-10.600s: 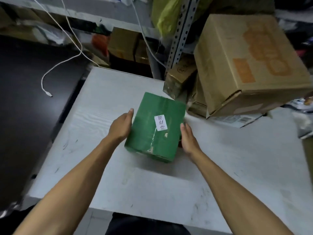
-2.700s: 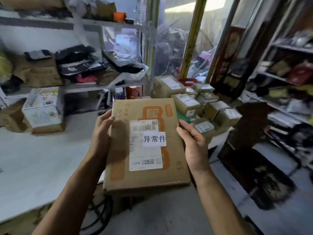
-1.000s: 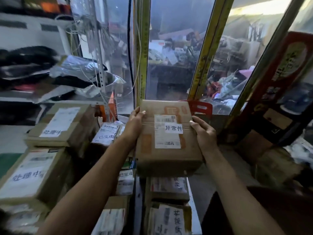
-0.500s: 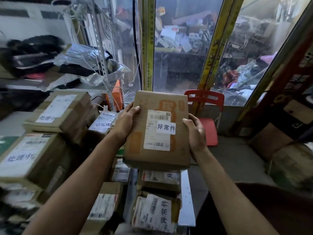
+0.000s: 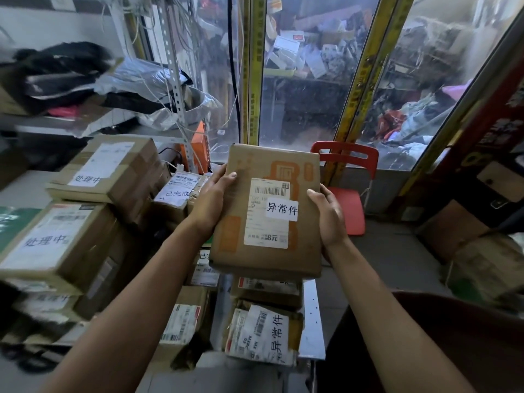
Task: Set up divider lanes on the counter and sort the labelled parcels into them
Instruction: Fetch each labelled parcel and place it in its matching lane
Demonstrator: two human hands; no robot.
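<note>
Nearest the camera, two bare forearms reach forward over a crowded surface (image 5: 313, 321) whose pale edge shows at lower centre. Directly below them lies a crumpled parcel (image 5: 262, 334) with a white label reading 异常件, and just beyond it a second one (image 5: 266, 289) whose label is mostly hidden. To their left sit smaller boxes (image 5: 181, 324) with shipping labels too blurred to read.

Above these, both hands hold a flat brown cardboard parcel (image 5: 266, 211) in the air, tilted toward the camera. The left hand (image 5: 211, 201) grips its left edge with the thumb laid over the top face; the right hand (image 5: 329, 217) clasps the right edge with its thumb on top (the other fingers are tucked beneath, out of sight). The parcel carries orange printing, a barcode label and a white sticker reading 异常件.

At the left stands a large carton (image 5: 56, 245) labelled 处理中, with a second carton (image 5: 110, 168) bearing the same words stacked behind and above it. Just beside the left hand a smaller box (image 5: 177, 194) reads 已完成.

Farther back, a red plastic chair (image 5: 347, 188) stands on the floor to the right of the held parcel. A metal shelf (image 5: 56, 120) at the left bears dark clothing and silvery bags, with what seems to be a tangle of white cables hanging by its upright. Behind everything, yellow-framed glass panels (image 5: 309, 80) look onto a cluttered room.
</note>
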